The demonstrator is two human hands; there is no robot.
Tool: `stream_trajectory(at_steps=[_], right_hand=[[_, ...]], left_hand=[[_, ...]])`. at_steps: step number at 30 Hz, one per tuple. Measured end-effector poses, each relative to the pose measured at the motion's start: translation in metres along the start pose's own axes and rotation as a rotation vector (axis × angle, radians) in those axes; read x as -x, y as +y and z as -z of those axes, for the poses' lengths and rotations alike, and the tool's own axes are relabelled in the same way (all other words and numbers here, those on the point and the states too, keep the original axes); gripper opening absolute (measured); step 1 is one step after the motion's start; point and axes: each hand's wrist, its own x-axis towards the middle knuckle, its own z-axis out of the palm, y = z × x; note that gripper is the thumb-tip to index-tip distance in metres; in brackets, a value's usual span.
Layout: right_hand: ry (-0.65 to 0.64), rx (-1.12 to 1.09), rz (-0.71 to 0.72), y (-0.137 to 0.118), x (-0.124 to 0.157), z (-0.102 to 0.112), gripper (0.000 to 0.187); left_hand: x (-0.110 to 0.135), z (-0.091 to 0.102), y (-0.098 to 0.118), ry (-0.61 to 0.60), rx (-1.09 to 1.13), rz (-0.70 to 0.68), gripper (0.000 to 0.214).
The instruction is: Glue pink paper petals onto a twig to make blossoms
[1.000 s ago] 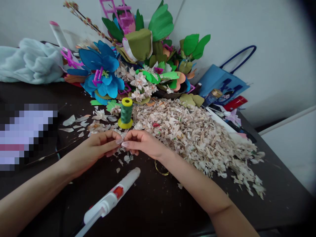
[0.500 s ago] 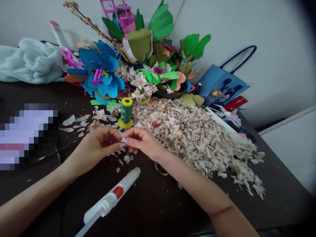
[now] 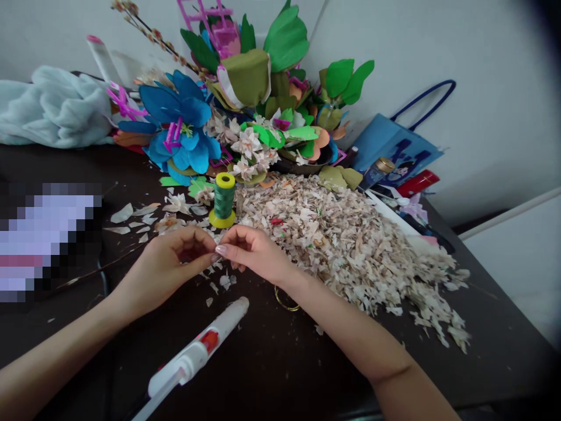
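My left hand (image 3: 169, 264) and my right hand (image 3: 252, 251) meet fingertip to fingertip just above the dark table (image 3: 272, 362). Both are pinched shut on something tiny between them that I cannot make out. A spool of green thread (image 3: 224, 200) on a yellow base stands just behind the hands. A big heap of pale petal scraps (image 3: 350, 245) lies to the right of my right hand. Several loose petals (image 3: 135, 217) lie to the left of the spool. A white glue gun (image 3: 197, 351) lies in front of the hands.
Paper flowers, a blue one (image 3: 179, 128) and green leaves (image 3: 284, 41), are piled at the back. A pale blue cloth (image 3: 52, 108) lies back left, a blue bag (image 3: 394, 146) back right. A thin gold ring (image 3: 287, 303) rests by my right wrist.
Both hands have risen slightly and my left fingers have curled more tightly against my right fingertips. Nothing else moved.
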Motion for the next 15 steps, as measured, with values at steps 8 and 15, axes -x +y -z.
stream_trajectory(at_steps=[8, 15], right_hand=[[0.021, 0.341, 0.305, -0.001, 0.002, 0.006, 0.003], [0.068, 0.720, 0.716, 0.005, 0.000, 0.011, 0.013]], left_hand=[[0.004, -0.001, 0.005, 0.147, -0.252, -0.114, 0.020], [0.004, 0.000, 0.005, 0.188, -0.319, -0.244, 0.011]])
